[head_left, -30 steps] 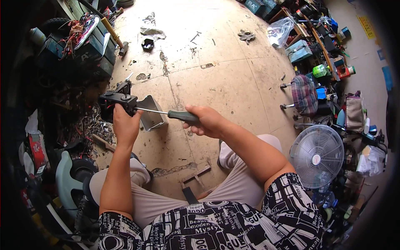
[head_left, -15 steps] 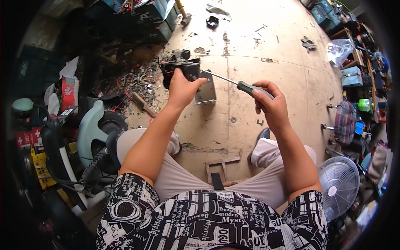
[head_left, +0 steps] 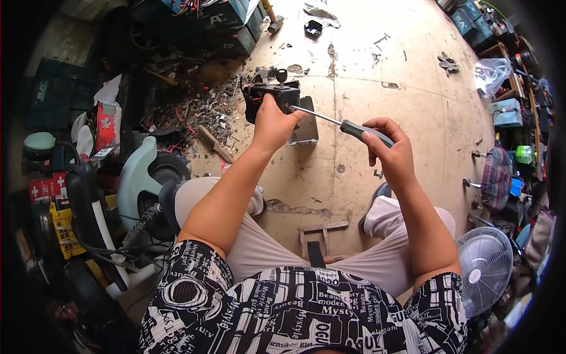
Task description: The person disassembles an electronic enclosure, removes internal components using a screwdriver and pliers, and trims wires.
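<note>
Fingers of the left hand [head_left: 275, 125] clamp a boxy black unit [head_left: 286, 97] above the floor [head_left: 368, 171]. The right hand [head_left: 394, 152] grips a green-and-grey-handled screwdriver [head_left: 352, 129], its slim silvery shaft reaching the unit's side.

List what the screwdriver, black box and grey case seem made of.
Screwdriver shaft: likely polished steel, given its silver gleam.
Handle: probably plastic or rubber, from its green-and-grey colouring.
Black box: plastic or painted metal; the dark finish leaves it open.
Grey case: perhaps dull sheet metal, judging by thin, pale edges.
</note>
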Tool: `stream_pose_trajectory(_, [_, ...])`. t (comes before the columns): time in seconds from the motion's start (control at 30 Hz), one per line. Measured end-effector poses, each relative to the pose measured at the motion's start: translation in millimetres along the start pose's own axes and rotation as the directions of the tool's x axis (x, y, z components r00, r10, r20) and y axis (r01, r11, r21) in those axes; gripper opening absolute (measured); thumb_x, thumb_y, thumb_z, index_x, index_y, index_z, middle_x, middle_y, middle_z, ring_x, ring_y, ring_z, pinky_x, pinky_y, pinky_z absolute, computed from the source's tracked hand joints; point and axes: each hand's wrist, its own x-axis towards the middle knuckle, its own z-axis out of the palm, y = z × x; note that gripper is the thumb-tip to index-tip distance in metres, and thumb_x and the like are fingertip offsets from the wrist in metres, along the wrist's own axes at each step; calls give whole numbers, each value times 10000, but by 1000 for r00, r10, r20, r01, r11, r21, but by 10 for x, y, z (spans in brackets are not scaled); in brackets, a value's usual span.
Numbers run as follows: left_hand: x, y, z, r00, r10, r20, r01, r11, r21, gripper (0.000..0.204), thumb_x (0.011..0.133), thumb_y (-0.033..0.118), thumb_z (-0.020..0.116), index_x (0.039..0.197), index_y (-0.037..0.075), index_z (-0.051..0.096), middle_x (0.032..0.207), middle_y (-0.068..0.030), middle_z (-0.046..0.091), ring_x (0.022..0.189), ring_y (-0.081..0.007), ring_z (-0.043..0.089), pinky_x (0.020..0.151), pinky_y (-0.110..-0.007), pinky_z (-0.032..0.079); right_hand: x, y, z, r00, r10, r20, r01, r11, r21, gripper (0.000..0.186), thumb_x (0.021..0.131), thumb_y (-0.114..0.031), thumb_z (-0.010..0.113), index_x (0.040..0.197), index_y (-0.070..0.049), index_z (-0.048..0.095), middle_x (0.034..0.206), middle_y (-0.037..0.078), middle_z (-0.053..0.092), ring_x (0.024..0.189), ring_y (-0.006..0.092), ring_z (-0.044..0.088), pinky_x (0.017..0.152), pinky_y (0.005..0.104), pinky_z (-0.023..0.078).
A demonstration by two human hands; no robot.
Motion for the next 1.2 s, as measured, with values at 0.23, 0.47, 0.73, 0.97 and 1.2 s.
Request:
stream_pose_trajectory(0.23, [-48,31,24,997,72,-11,-70,991,111,515,708,268,835,964,-28,501,946,-197,602,893,-327,594,799,-401,479,0,26,-4,1000,-8,0,8,1000,-16,174,876,-129,676,998,-20,616,757,5,590,573,51,499,490,208,418])
stream_pose_trajectory(0.47, [-21,55,70,997,73,-7,-72,993,90,492,719,239,827,972,-29,502,954,-201,606,894,-340,596,793,-411,480,27,8,-8,1000,-7,7,7,1000,-30,176,884,-150,671,993,-22,618,739,9,585,550,51,492,471,212,408])
stream_pose_trajectory(0.73, [-220,129,134,969,226,-97,-176,912,371,442,757,189,732,1042,7,447,1005,-242,546,878,-455,587,755,-514,489,-81,139,-5,706,509,492,-672,700,241,347,990,-333,484,1178,-47,539,790,73,594,401,88,402,325,205,286])
stream_pose_trajectory(0.97, [-352,94,113,961,274,-44,-227,868,442,419,750,145,721,1037,-7,456,982,-215,548,892,-392,600,755,-463,496,-111,129,42,682,564,465,-693,702,166,369,990,-299,493,1324,-142,506,698,30,543,383,78,359,310,213,257])
stream_pose_trajectory(1.2, [-336,18,159,948,314,-59,-247,838,486,438,758,145,725,1070,-4,454,1010,-204,557,908,-371,611,769,-435,506,-219,384,196,976,32,215,41,944,-327,266,928,-169,611,1176,-80,649,656,31,582,528,136,548,478,279,421])
